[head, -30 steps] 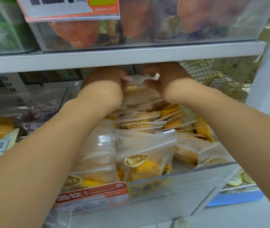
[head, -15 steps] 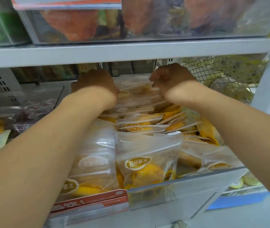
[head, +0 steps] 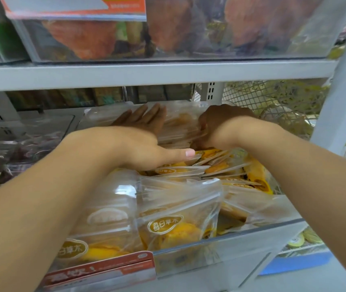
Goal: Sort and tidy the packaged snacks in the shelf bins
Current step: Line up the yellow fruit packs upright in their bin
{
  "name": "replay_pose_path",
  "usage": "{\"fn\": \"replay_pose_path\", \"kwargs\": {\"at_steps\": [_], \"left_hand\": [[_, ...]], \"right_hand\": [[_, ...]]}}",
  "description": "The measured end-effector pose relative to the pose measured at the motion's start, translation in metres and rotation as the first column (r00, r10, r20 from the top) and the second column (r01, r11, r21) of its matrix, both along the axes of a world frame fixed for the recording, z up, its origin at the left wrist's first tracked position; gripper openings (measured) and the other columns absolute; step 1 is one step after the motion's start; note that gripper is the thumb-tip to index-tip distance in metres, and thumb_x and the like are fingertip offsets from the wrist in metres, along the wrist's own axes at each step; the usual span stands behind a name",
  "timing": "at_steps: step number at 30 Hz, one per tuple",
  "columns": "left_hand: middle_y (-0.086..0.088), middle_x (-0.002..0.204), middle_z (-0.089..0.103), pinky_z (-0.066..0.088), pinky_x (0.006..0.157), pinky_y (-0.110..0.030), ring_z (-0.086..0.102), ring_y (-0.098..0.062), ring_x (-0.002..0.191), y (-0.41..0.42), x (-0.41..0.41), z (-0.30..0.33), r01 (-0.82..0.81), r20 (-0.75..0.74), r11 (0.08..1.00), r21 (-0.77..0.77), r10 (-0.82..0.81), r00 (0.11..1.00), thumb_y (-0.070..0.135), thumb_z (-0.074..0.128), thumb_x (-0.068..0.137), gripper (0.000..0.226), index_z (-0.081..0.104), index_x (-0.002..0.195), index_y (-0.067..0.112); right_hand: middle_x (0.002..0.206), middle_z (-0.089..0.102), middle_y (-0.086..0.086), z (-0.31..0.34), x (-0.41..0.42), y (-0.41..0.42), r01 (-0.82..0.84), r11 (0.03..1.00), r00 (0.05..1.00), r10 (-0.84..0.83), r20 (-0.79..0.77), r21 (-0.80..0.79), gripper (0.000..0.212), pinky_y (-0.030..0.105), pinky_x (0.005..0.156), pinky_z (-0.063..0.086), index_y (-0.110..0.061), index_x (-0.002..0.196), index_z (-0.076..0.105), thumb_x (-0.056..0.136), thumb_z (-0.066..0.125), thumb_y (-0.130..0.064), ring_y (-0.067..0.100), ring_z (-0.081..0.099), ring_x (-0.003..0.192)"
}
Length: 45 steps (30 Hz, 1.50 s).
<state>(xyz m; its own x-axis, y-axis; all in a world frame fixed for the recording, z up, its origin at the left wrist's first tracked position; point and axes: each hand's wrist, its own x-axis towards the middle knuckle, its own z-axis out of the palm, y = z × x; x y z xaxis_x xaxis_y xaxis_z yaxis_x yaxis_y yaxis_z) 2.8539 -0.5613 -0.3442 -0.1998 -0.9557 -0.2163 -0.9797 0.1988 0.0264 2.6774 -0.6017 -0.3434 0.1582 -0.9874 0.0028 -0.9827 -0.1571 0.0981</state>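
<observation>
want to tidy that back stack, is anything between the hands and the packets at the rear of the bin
Nothing visible. The left hand lies flat on the rear packets, and the right hand curls onto them from the other side. The shelf above leaves room.

Under my left hand (head: 144,142) the snack pouches (head: 178,209) are glossy clear plastic, in a smooth transparent bin (head: 252,239) under a matt grey metal shelf (head: 147,73).

snack packets (head: 180,209) in bin (head: 252,245) | bin under shelf (head: 147,73)

The upper shelf (head: 168,74) overhangs low above the packed snack bags (head: 178,207), leaving a narrow gap; mesh (head: 262,98) closes the right.
</observation>
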Motion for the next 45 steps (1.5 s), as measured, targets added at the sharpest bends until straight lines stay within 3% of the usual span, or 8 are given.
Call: {"fn": "replay_pose_path", "kwargs": {"at_steps": [6, 10, 16, 22, 29, 33, 40, 45], "left_hand": [[0.015, 0.162, -0.021, -0.006, 0.12, -0.03, -0.017, -0.007, 0.15, -0.007, -0.001, -0.003, 0.004, -0.082, 0.998, -0.061, -0.009, 0.997, 0.086, 0.018, 0.078, 0.091, -0.017, 0.151, 0.045], [0.026, 0.146, 0.037, 0.027, 0.112, -0.026, 0.036, -0.006, 0.137, -0.011, 0.007, 0.002, 0.066, -0.399, 0.99, -0.122, -0.11, 0.91, 0.073, 0.057, 0.082, 0.069, 0.026, 0.142, 0.058], [0.013, 0.165, 0.008, 0.017, 0.123, -0.035, 0.015, -0.015, 0.151, -0.018, 0.011, -0.011, 0.035, -0.227, 0.971, -0.235, -0.09, 0.97, 0.087, 0.04, 0.071, 0.104, 0.003, 0.156, 0.042], [0.01, 0.128, 0.046, 0.038, 0.091, -0.027, 0.047, -0.016, 0.113, -0.003, 0.021, 0.003, -0.039, -0.357, 0.931, -0.363, -0.1, 0.929, 0.047, 0.075, 0.081, 0.046, 0.05, 0.118, 0.039], [0.006, 0.135, 0.055, 0.037, 0.102, -0.023, 0.051, -0.02, 0.122, -0.01, 0.041, 0.003, -0.017, -0.152, 0.939, -0.343, -0.037, 0.988, 0.029, 0.077, 0.085, 0.008, 0.074, 0.091, 0.033], [0.01, 0.15, 0.042, 0.029, 0.104, -0.021, 0.04, -0.018, 0.135, -0.016, 0.03, 0.002, 0.045, -0.167, 0.927, -0.373, -0.115, 0.979, 0.028, 0.069, 0.092, 0.012, 0.077, 0.1, 0.03], [0.005, 0.149, 0.048, 0.032, 0.114, -0.027, 0.045, -0.021, 0.136, -0.024, 0.028, -0.006, 0.026, -0.271, 0.916, -0.4, -0.145, 0.952, 0.015, 0.07, 0.091, 0.017, 0.079, 0.098, 0.026], [0.004, 0.117, 0.069, 0.04, 0.094, -0.021, 0.06, -0.022, 0.113, -0.02, 0.022, -0.009, -0.023, -0.299, 0.934, -0.357, -0.091, 0.95, 0.024, 0.069, 0.092, 0.011, 0.077, 0.098, 0.031]], "right_hand": [[0.091, 0.062, 0.005, -0.007, 0.014, -0.011, -0.069, 0.998, 0.961, 0.066, 0.268, 0.004, 0.027, 0.033, 0.078, 0.052, -0.011, 0.111, 0.069, 0.092, 0.065, -0.03, 0.023, 0.058, 0.08], [0.087, 0.074, 0.008, -0.001, 0.029, 0.001, -0.123, 0.987, 0.775, 0.033, 0.631, 0.1, 0.02, 0.031, 0.075, 0.061, -0.011, 0.102, 0.073, 0.091, 0.07, -0.028, 0.023, 0.073, 0.077], [0.101, 0.065, 0.006, -0.022, 0.024, -0.001, -0.094, 0.988, 0.963, 0.058, 0.261, 0.124, 0.018, 0.028, 0.076, 0.048, -0.013, 0.109, 0.068, 0.093, 0.066, -0.022, 0.023, 0.061, 0.089], [0.094, 0.065, -0.006, 0.011, 0.004, 0.005, -0.039, 0.998, 0.931, 0.053, 0.362, -0.044, 0.032, 0.022, 0.075, 0.049, -0.025, 0.092, 0.065, 0.071, 0.088, -0.02, 0.017, 0.06, 0.087], [0.116, 0.065, 0.007, -0.01, -0.006, -0.006, 0.032, 0.998, 0.966, -0.019, 0.257, -0.045, 0.025, 0.033, 0.085, 0.052, -0.02, 0.111, 0.072, 0.087, 0.073, -0.02, 0.03, 0.063, 0.102], [0.116, 0.068, -0.001, -0.008, 0.001, -0.011, -0.058, 0.993, 0.944, 0.088, 0.319, -0.102, 0.024, 0.026, 0.09, 0.049, -0.029, 0.096, 0.075, 0.093, 0.064, -0.008, 0.021, 0.064, 0.099], [0.073, 0.06, -0.017, -0.003, 0.007, -0.01, -0.162, 0.978, 0.704, 0.208, 0.679, -0.131, 0.023, -0.006, 0.056, 0.036, -0.028, 0.101, 0.075, 0.081, 0.081, -0.019, -0.009, 0.052, 0.064], [0.086, 0.067, -0.01, -0.019, 0.015, -0.009, -0.155, 0.987, 0.834, 0.105, 0.542, 0.047, 0.02, 0.009, 0.063, 0.043, -0.021, 0.101, 0.077, 0.093, 0.063, -0.009, 0.008, 0.061, 0.078]]}}
